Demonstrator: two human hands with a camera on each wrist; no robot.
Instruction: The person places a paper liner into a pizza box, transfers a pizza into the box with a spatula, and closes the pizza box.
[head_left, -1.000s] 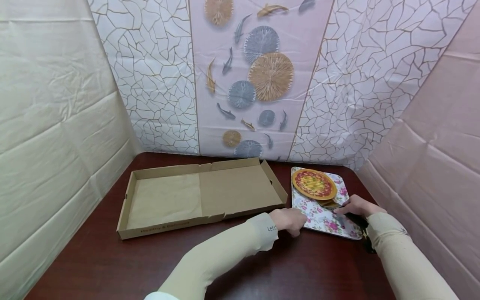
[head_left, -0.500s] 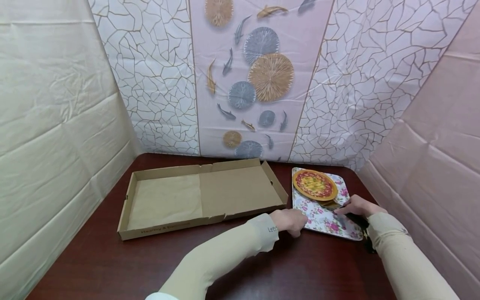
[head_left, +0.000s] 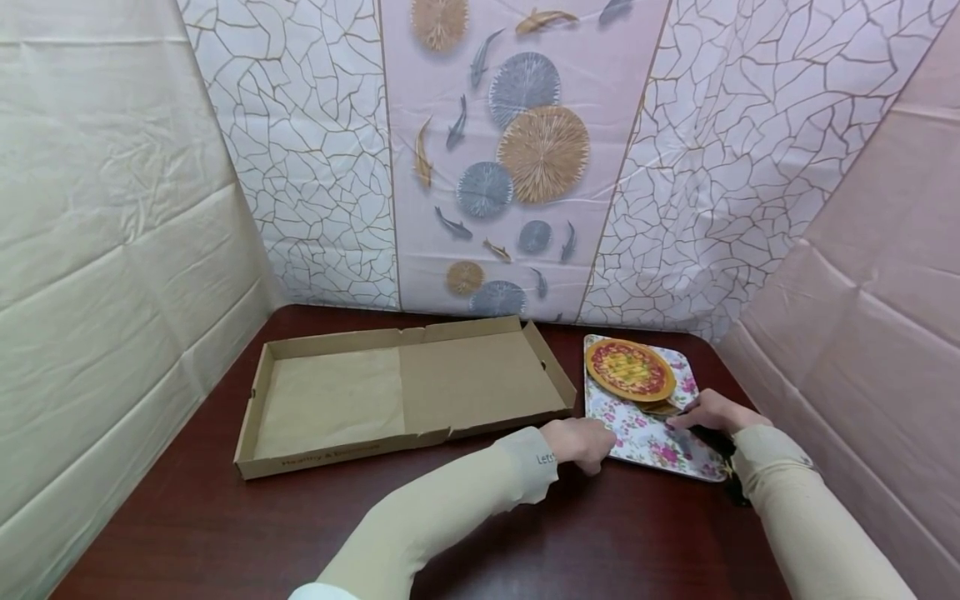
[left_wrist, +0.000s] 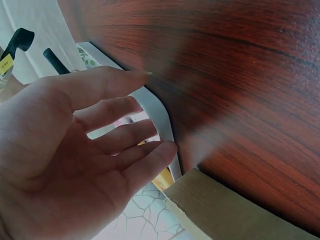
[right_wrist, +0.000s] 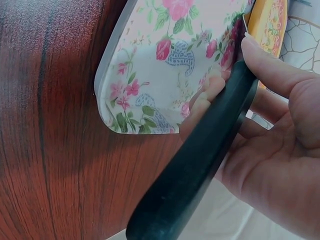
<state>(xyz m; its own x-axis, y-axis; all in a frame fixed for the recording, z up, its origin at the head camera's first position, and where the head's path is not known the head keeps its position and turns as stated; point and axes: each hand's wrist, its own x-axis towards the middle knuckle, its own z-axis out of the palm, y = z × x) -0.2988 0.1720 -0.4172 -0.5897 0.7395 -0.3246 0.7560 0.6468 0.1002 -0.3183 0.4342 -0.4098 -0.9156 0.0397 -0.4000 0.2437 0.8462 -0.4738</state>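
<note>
A round pizza with an orange-yellow rim lies toward the back left of a flowered tray, its near side raised. My right hand grips the black handle of a spatula, thumb along one side and fingers curled round the other. The spatula's blade reaches under the pizza's near edge, so most of it is hidden. At the tray's front left corner is my left hand. Its loosely bent fingers touch the tray's rim in the left wrist view, without gripping it.
A long, low, opened cardboard box lies left of the tray, a paper sheet in its left half. Its right corner is close to my left hand. Everything stands on a dark red wooden table, with cloth walls around it.
</note>
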